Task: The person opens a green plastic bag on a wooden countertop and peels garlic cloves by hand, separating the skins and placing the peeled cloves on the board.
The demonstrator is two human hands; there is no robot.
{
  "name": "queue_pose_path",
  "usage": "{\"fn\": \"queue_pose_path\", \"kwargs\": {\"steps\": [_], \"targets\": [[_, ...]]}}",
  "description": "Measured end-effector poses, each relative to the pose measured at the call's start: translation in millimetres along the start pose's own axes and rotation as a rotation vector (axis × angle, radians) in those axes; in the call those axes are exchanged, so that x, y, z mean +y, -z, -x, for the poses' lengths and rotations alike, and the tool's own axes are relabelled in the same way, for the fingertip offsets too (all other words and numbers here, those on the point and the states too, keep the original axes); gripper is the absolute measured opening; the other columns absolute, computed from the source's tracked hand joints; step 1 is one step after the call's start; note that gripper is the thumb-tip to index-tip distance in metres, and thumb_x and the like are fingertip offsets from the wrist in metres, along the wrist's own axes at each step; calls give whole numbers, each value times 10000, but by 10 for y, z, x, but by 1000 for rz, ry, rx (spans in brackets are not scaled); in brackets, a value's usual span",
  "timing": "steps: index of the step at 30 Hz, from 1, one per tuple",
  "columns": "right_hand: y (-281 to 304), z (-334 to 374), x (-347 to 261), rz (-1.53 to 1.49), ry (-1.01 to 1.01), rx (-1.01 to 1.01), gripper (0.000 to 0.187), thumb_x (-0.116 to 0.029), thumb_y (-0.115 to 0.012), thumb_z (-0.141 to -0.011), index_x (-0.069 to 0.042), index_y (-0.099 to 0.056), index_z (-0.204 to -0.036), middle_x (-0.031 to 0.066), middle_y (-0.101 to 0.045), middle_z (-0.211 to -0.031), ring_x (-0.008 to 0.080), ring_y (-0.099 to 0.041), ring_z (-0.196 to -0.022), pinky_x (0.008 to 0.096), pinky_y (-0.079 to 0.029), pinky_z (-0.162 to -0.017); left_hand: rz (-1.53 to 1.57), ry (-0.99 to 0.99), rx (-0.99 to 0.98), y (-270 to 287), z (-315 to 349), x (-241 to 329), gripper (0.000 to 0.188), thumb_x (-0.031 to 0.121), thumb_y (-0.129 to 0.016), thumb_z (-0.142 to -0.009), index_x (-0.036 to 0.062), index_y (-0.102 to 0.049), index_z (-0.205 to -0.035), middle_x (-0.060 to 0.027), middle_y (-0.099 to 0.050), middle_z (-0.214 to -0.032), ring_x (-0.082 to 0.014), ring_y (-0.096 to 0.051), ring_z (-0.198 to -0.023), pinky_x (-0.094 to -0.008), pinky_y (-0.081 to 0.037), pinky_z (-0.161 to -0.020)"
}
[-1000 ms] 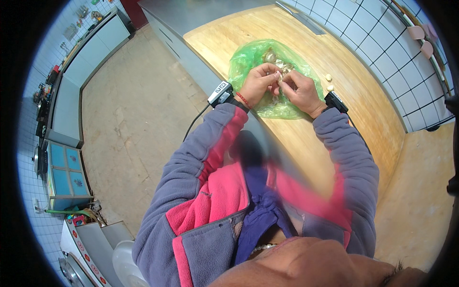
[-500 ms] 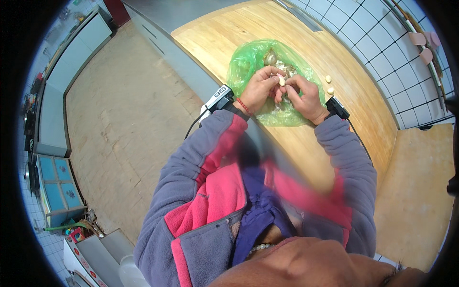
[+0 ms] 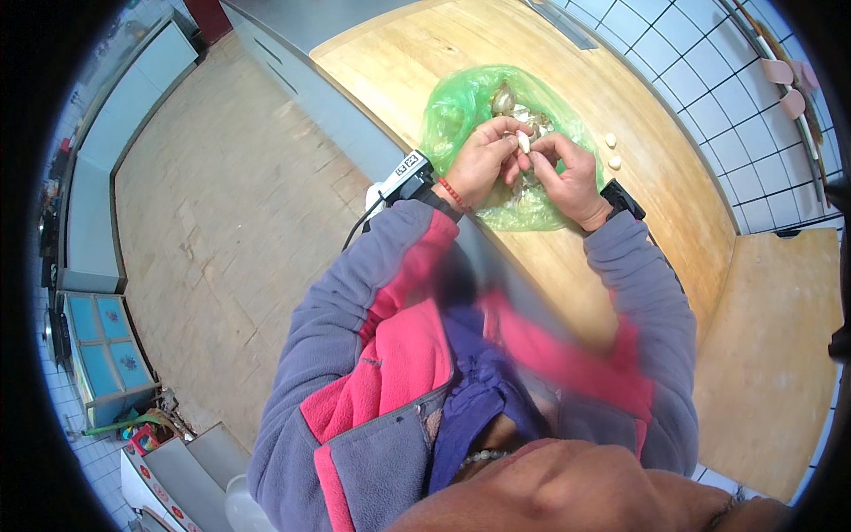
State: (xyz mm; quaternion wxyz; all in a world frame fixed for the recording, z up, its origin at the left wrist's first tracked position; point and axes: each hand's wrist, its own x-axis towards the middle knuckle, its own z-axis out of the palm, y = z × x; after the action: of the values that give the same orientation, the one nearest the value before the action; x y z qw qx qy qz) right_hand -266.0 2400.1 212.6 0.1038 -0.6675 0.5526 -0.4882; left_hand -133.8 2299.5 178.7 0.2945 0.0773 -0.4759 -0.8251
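A pale garlic clove is pinched upright between the fingers of my left hand. My right hand meets it from the other side, its thumb and forefinger closed at the lower end of the clove. Both hands are over a spread green plastic bag on the wooden worktop. Inside the bag lie a garlic bulb and loose papery skins, partly hidden by my fingers. Two peeled cloves rest on the wood to the right of the bag.
The wooden worktop runs up to a white tiled wall on the right. A grey cabinet side drops to the floor on the left. A blue-panelled cabinet stands at the far left. Devices with cables are strapped to both wrists.
The clove has turned more upright between my fingers and shows more of its pale side. Both hands stay over the bag, and the whole view has shifted slightly.
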Motion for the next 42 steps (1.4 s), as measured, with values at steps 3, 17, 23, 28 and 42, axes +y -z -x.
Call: {"fn": "queue_pose_path", "kwargs": {"steps": [3,17,23,28,42], "targets": [[21,10,-11,28,54,20,51,19,-604,-828,4,-583,-873,92,-616,-770,130,-620,-634,254,-488,-558,-115,-22,31,-33,4,1,225,74,-450,-927,12,-581,-1098,-36,-606,-735,-74,-516,-540,-205,-427,-498],[86,1,-60,504,424,34,99,-44,-634,-773,-42,-535,-771,99,-563,-674,285,-606,-602,375,-485,-535,0,53,-39,-4,-31,-30,135,90,-524,-925,-4,-584,-1000,-79,-632,-764,-133,-586,-543,-239,-483,-505],[105,0,-46,400,292,63,99,-31,-614,-772,-42,-516,-762,127,-555,-666,302,-598,-588,379,-475,-523,20,74,-93,16,-13,-17,170,101,-504,-939,-15,-576,-1041,-99,-637,-828,-155,-611,-601,-258,-510,-569],[182,-48,71,387,184,133,84,-27,-599,-776,-36,-518,-758,142,-562,-654,312,-588,-565,369,-462,-511,5,125,-129,29,-4,5,178,85,-477,-937,-5,-564,-1062,-129,-645,-842,-173,-621,-609,-264,-512,-581],[106,7,-51,236,152,-14,76,-51,-640,-805,-22,-571,-816,124,-565,-744,253,-589,-591,318,-460,-529,197,28,-161,40,-22,4,279,19,-427,-913,-7,-544,-1165,-107,-623,-849,-168,-606,-645,-290,-516,-620]]}}
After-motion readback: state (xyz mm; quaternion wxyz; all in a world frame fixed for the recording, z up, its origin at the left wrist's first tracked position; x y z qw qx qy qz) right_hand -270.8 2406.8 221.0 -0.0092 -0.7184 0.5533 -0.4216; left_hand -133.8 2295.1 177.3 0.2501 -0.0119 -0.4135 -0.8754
